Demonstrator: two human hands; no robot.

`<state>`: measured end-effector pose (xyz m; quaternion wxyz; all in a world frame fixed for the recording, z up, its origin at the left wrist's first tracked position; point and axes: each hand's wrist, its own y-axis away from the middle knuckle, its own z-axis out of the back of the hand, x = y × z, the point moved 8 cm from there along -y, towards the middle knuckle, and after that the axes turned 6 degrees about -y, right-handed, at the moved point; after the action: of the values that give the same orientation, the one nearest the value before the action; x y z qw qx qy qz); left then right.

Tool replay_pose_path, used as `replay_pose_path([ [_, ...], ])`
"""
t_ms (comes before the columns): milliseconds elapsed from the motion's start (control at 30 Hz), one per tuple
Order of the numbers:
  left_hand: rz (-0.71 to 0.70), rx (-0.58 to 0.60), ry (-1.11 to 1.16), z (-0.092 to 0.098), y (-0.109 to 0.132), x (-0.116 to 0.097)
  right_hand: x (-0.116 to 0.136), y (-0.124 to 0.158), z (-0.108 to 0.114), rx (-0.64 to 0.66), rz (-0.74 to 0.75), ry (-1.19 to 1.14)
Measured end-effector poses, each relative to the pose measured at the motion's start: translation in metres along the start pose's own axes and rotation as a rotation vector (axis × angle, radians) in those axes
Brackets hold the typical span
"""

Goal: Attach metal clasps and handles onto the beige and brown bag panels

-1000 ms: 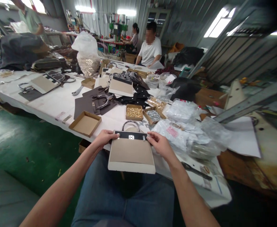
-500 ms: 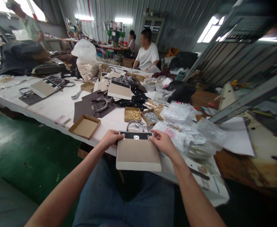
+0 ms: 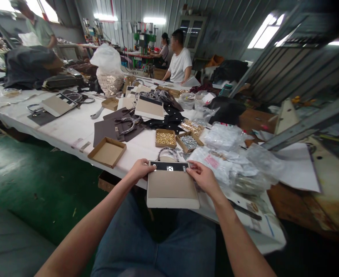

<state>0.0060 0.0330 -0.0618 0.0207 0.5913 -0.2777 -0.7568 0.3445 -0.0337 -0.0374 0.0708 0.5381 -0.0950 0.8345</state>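
A beige panel (image 3: 172, 186) with a black strip and metal fittings along its far edge lies over the table's front edge. My left hand (image 3: 143, 169) grips its far left corner, thumb on top near one fitting. On the far right corner my right hand (image 3: 202, 175) is closed, thumb and fingers at the strip's end. A plastic-wrapped handle (image 3: 168, 150) loops up behind the panel. Just beyond stand a small box of gold pieces (image 3: 165, 138) and a box of silver pieces (image 3: 189, 141).
An open cardboard box (image 3: 107, 152) sits at the front left, beside dark bag panels (image 3: 107, 129). Plastic bags (image 3: 224, 136) crowd the right. A metal beam (image 3: 299, 127) slants at the right. A person in a white shirt (image 3: 180, 64) sits across the table.
The view has shifted slightly, so the table and its objects appear a little further right. Both hands keep their hold on the panel.
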Motion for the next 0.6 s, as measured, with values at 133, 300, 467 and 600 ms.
replay_pose_path([
  [133, 0.026, 0.075, 0.128, -0.015, 0.002, -0.001, 0.0, 0.009, 0.011, -0.056, -0.059, -0.099],
  [300, -0.059, 0.102, 0.1, -0.028, -0.009, -0.032, 0.007, 0.009, 0.034, -0.126, -0.144, -0.185],
  [467, -0.026, 0.105, -0.081, -0.038, -0.025, -0.036, 0.006, 0.006, 0.049, -0.172, -0.107, -0.096],
  [600, -0.006, 0.097, -0.312, -0.038, -0.027, -0.032, -0.001, 0.009, 0.045, -0.145, -0.065, 0.047],
])
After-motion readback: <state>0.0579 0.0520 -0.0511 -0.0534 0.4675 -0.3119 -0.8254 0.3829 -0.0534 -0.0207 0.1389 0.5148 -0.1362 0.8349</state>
